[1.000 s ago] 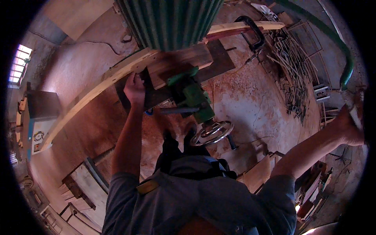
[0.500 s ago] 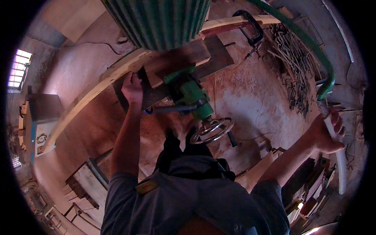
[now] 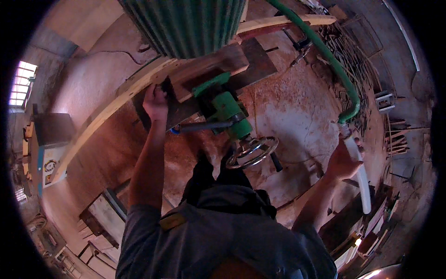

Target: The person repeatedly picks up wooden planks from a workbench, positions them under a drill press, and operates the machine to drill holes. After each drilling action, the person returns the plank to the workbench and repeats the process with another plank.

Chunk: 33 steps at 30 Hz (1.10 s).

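Note:
My right hand (image 3: 346, 158) is closed around the white grip (image 3: 360, 183) of a long, bent green lever (image 3: 335, 63). My left hand (image 3: 155, 102), its fingers curled, is beside a small dark piece (image 3: 166, 85) at the end of a wooden block (image 3: 211, 69). What these fingers hold, if anything, cannot be made out. The block sits on a dark machine table (image 3: 261, 65), with a green clamp (image 3: 223, 100) against its near side. A chrome handwheel (image 3: 253, 152) stands out toward me. Above hangs a ribbed green motor housing (image 3: 186, 23), hiding part of the block.
A long curved timber (image 3: 104, 111) runs behind the machine, with a dark C-clamp (image 3: 299, 42) near its right end. Scrap strips (image 3: 346, 65) lie heaped at the right. A cabinet (image 3: 51, 144) stands left. Sawdust covers the floor (image 3: 297, 121).
My right hand has swung the lever inward to the left, toward the machine. My left hand has stayed by the block's end, its fingers slightly shifted.

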Each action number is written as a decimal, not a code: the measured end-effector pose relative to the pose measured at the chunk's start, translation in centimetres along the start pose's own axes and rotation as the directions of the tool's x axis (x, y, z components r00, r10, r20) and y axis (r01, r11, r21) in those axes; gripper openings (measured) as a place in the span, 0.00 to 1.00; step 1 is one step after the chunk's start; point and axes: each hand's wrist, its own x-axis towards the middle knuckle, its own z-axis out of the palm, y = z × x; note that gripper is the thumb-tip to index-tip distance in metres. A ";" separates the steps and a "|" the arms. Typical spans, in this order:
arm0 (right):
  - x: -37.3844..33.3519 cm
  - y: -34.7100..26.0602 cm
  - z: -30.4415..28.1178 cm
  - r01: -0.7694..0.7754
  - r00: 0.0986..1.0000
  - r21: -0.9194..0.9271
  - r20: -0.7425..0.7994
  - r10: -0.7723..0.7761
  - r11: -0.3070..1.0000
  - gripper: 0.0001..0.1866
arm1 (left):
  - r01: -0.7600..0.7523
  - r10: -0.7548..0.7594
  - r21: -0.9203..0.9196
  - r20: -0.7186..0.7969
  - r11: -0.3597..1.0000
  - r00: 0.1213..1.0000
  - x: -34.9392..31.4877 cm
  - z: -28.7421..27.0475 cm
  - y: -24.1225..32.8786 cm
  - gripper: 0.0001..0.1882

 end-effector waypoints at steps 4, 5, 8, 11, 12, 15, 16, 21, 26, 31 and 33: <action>1.1 -1.6 -0.6 0.005 0.988 0.068 -0.155 0.006 0.998 0.22 | 0.125 -0.125 -0.013 0.019 0.992 0.992 0.6 -0.1 -0.2 0.16; 2.1 -2.4 0.1 0.026 0.977 0.097 -0.214 -0.005 0.995 0.22 | 0.142 -0.145 0.072 0.029 0.987 0.989 0.6 -0.2 1.2 0.16; 8.3 -6.1 3.8 0.104 0.984 0.142 0.129 -0.123 0.984 0.22 | 0.406 -0.402 -0.040 0.083 0.913 0.912 1.4 -0.3 2.2 0.16; 18.7 -11.8 7.4 0.254 0.967 -0.075 0.053 -0.251 0.964 0.22 | 0.529 -0.520 -0.075 0.113 0.845 0.847 2.0 -0.3 3.0 0.19; 22.4 -12.7 9.3 0.282 0.959 -0.235 0.084 -0.269 0.930 0.23 | 0.535 -0.529 -0.047 0.108 0.843 0.842 2.3 -0.4 3.4 0.20; 30.5 -12.7 15.3 0.321 0.947 -0.677 0.211 -0.244 0.662 0.24 | 0.591 -0.587 0.007 0.133 0.807 0.799 3.0 -0.7 1.5 0.23; 31.6 -11.8 17.0 0.326 0.945 -0.774 0.257 -0.202 0.542 0.24 | 0.555 -0.558 0.061 0.131 0.830 0.820 3.2 -0.5 2.0 0.23; 22.6 0.3 21.9 0.375 0.853 -0.869 0.460 0.247 0.323 0.26 | 0.463 -0.492 0.258 0.057 0.848 0.869 3.3 -0.5 2.5 0.24; -1.4 14.7 26.7 0.353 0.250 -0.665 0.745 0.619 0.658 0.31 | 0.452 -0.463 0.101 0.147 0.886 0.874 2.6 0.0 4.5 0.23; -4.1 17.9 27.9 -0.172 -0.070 -0.858 0.500 0.863 0.484 0.20 | -0.002 -0.061 0.387 0.149 0.922 0.987 3.0 -1.1 -2.2 0.22; -0.6 20.2 19.4 -0.855 0.146 -0.359 0.526 0.838 0.374 0.16 | 0.623 -0.619 0.021 0.143 0.782 0.772 3.0 -1.0 3.9 0.22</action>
